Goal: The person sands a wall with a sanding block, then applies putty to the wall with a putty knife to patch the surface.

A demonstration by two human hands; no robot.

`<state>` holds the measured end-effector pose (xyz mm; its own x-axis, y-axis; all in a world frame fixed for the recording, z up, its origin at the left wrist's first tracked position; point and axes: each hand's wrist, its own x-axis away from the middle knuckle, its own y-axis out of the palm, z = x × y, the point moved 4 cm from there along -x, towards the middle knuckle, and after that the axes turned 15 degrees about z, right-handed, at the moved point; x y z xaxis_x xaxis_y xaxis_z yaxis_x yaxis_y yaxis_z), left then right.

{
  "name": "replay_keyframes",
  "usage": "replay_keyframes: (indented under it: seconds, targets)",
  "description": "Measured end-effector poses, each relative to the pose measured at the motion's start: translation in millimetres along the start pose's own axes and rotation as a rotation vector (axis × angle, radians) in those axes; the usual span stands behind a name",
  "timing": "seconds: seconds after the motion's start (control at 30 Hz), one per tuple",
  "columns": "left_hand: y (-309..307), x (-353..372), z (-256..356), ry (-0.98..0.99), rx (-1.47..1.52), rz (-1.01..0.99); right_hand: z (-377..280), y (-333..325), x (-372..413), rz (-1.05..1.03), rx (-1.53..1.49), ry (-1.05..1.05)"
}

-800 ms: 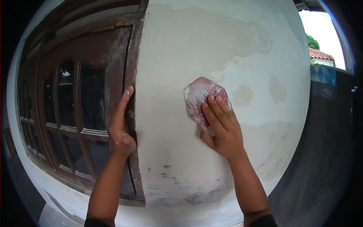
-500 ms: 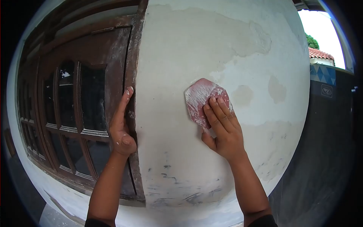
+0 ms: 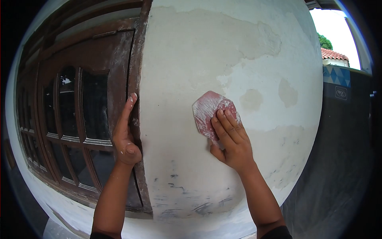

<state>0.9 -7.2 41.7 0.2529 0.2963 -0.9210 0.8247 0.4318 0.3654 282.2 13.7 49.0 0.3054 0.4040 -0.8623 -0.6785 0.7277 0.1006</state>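
My right hand [image 3: 232,137] presses a reddish piece of sandpaper [image 3: 207,113] against the pale wall [image 3: 179,59]. The sheet has angular corners and is streaked with white dust. My fingers lie over its right part, and the thumb is by its lower edge. To the left, my left hand [image 3: 126,135] rests along the dark wooden frame [image 3: 137,75], fingers stretched upward and holding nothing. White specks mark its fingertips and palm. Beige patches and dark smudges show on the wall around the sandpaper.
A brown wooden window [image 3: 81,139] with several glass panes fills the left side. On the right stands a dark panel [image 3: 342,131] with a blue-and-white patterned strip [image 3: 337,76]. A red tiled roof [image 3: 334,55] shows beyond.
My right hand and the sandpaper have slid a little downward on the wall. My left hand stays at the frame. The whole view has shifted slightly.
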Motion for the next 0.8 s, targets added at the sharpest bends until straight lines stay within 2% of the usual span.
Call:
replay_keyframes:
  seconds: [0.07,0.17,0.37,0.57,0.7,0.8]
  targets:
    - [0,2,-4,0.016,-0.01,-0.054,3,-11,22,0.009,-0.001,0.031]
    - [-1,0,2,-0.002,-0.006,-0.012,6,-16,30,0.045,-0.01,0.031]
    - [1,1,0,-0.018,0.026,-0.002,11,-1,-8,0.047,-0.036,0.029]
    - [-1,0,0,-0.01,0.011,-0.013,-2,-18,41,0.015,-0.041,0.093]
    - [1,0,4,-0.031,0.026,-0.018,-17,-42,64,0.059,-0.019,0.142]
    - [-5,9,10,-0.121,0.085,0.06,-40,-67,83,0.162,-0.121,0.255]
